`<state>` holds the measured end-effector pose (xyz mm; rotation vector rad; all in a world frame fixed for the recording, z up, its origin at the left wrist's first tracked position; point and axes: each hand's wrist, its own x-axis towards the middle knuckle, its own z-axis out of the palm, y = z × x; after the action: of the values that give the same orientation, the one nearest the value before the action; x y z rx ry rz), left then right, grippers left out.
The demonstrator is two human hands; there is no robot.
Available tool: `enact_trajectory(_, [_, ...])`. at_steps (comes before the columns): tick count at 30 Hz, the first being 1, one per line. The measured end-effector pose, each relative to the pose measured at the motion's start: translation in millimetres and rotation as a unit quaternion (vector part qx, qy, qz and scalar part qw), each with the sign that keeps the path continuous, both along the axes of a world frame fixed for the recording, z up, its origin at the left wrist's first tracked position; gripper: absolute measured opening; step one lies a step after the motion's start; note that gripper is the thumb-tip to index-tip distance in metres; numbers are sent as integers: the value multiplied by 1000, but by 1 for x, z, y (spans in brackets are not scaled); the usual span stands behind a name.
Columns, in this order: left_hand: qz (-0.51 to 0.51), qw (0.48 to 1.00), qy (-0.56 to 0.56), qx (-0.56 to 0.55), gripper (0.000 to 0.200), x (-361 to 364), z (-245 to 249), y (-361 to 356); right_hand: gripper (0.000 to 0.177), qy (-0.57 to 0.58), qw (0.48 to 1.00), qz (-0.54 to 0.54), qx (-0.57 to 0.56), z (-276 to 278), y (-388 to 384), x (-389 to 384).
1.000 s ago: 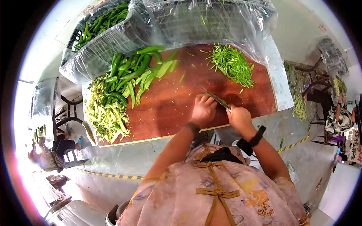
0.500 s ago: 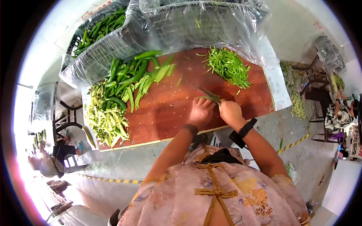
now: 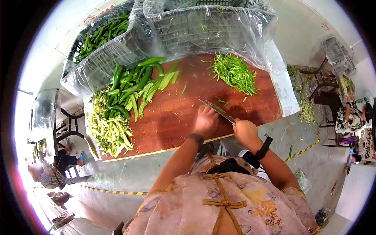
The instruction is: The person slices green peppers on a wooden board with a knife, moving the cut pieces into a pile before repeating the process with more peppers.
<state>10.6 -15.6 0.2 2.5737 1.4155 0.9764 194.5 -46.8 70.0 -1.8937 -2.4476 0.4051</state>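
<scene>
My right hand (image 3: 245,132) is closed round the handle of a kitchen knife (image 3: 217,109), its blade pointing up and left over the brown board (image 3: 168,125). My left hand (image 3: 206,121) is beside the blade, palm down, slightly blurred, with its fingers apart and nothing visible in them. A few green pepper shreds (image 3: 221,101) lie just beyond the knife. Farther back on the right is a heap of shredded green pepper (image 3: 235,73). Flattened pepper pieces (image 3: 156,87) and whole green peppers (image 3: 135,84) are piled on the left, next to pale pepper cores (image 3: 111,135).
Two plastic-lined crates stand behind the board: the left crate (image 3: 105,60) holds green peppers, and the other crate (image 3: 207,31) is wider. A seated person (image 3: 346,117) is at the right and another person (image 3: 51,174) at the far left. Scraps (image 3: 307,105) litter the floor.
The knife has lifted away from the pepper piece, and my right hand has shifted slightly right and down. Cut shreds now lie apart beyond the blade. My left hand has moved slightly left.
</scene>
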Motion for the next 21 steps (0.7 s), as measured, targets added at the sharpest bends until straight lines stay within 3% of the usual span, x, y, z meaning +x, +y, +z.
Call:
enact_trajectory(10, [7,1000,-27,8,25,1,-5,2,16,32,996,28,82,-26,54,-26])
enact_trajectory(21, [-11,1000,-10,0,20,-3,6,-1,18,16,999,27,35,-6,-5,10])
